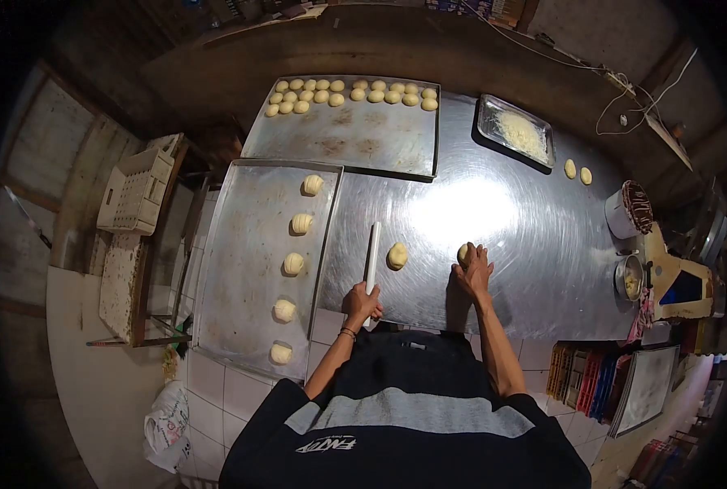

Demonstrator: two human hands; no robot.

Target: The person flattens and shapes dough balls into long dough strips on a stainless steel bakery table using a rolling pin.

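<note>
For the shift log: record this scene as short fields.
left hand: grips rolling pin, which lies on the table
right hand: rests on a dough ball
loose dough: between the hands, untouched
near tray: five shaped pieces in a column
far tray: small balls in rows along its far edge
small pan: holds pale shreds
table's right edge: two containers, contents unclear
</note>
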